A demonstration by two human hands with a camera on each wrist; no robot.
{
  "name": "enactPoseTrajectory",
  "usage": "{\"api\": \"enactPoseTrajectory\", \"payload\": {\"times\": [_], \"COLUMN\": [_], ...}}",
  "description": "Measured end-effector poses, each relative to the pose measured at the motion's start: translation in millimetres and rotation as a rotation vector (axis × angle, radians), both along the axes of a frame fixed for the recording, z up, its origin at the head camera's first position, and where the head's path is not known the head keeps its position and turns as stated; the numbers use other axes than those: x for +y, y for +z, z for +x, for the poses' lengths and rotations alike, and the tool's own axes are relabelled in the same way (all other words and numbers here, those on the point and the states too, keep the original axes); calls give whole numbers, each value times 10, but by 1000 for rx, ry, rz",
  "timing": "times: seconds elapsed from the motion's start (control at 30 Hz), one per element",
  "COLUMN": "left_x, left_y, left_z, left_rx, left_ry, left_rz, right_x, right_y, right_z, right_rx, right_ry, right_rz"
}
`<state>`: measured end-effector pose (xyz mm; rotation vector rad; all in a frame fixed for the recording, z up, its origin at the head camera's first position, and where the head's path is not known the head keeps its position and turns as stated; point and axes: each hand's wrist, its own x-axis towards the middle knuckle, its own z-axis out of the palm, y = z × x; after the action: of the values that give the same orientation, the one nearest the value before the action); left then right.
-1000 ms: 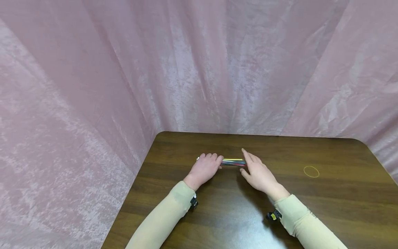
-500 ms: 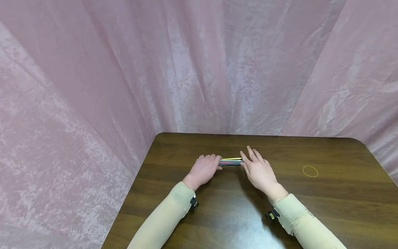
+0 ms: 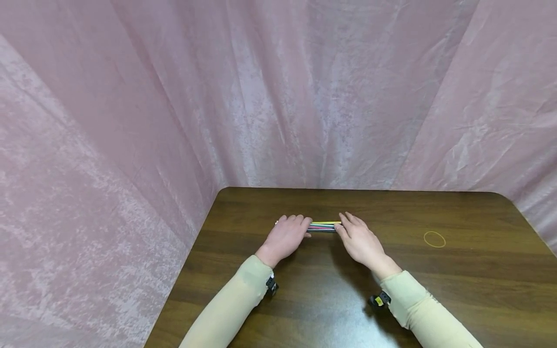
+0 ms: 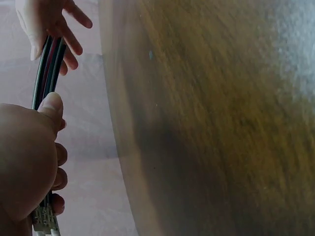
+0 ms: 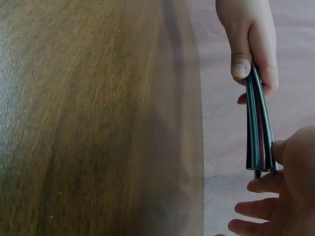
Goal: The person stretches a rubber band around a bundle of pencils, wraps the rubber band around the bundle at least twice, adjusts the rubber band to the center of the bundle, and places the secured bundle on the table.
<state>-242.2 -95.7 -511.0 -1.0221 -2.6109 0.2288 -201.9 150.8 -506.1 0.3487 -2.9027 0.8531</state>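
Note:
A bundle of pencils (image 3: 323, 227) in several colours lies crosswise between the two hands. My left hand (image 3: 285, 238) grips its left part, fingers curled round it and the thumb along the near side. Metal ferrules (image 4: 45, 216) with white erasers stick out past that hand in the left wrist view. At the other end is my right hand (image 3: 361, 244), its fingers mostly straight and somewhat spread. In the right wrist view the right thumb (image 5: 279, 151) touches the side of the bundle, close to the flat, unsharpened pencil ends (image 5: 261, 168), and a finger extends just beneath them.
A thin yellow rubber band (image 3: 424, 236) lies on the brown wooden table (image 3: 478, 290), right of my right hand. A pink curtain (image 3: 278, 96) hangs behind the table's far edge and along its left. Small black cameras (image 3: 271, 285) sit at both wrists.
My right hand has moved in against the pencil ends; its fingers spread wide and then came closer together. My left hand keeps its grip in nearly the same place.

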Motion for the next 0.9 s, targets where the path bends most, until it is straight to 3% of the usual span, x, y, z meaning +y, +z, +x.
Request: {"api": "enactPoseTrajectory", "payload": {"times": [0.33, 0.53, 0.9], "left_x": [-9, 3, 69], "left_y": [24, 43, 13], "left_z": [1, 9, 8], "left_rx": [-26, -2, 30], "left_ry": [14, 15, 11], "left_rz": [-17, -52, -147], "right_x": [57, 44, -44], "right_y": [-27, -33, -129], "right_z": [8, 31, 62], "right_rx": [5, -27, -54], "right_ry": [45, 69, 62], "right_rz": [13, 90, 74]}}
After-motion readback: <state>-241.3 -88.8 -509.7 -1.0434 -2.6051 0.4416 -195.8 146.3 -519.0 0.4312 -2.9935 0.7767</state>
